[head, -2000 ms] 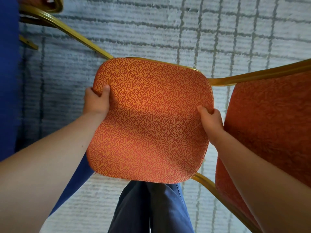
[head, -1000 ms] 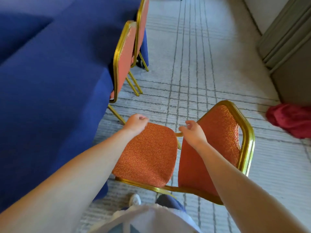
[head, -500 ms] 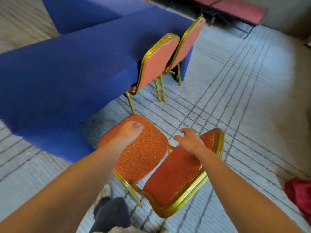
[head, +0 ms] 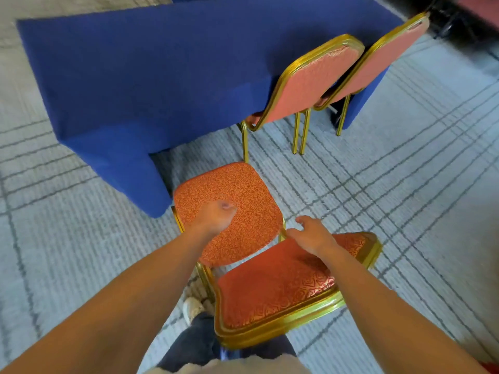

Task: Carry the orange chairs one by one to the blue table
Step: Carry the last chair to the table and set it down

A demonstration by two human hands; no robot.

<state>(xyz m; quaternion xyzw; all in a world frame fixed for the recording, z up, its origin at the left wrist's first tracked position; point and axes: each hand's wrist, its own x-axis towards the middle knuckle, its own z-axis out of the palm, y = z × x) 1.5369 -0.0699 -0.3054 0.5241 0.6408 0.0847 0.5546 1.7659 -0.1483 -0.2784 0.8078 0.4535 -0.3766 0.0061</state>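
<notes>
Left hand is hovering loosely curled, right hand open, both empty; orange chair is seemingly standing placed by blue bench; next, fetching another.

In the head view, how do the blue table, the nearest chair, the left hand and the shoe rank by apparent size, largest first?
1. blue table
2. nearest chair
3. left hand and shoe: they look alike, and the shoe is partly hidden, so I leave them unranked.

Orange chair upright by blue table, second chair and third chair against its side
</notes>
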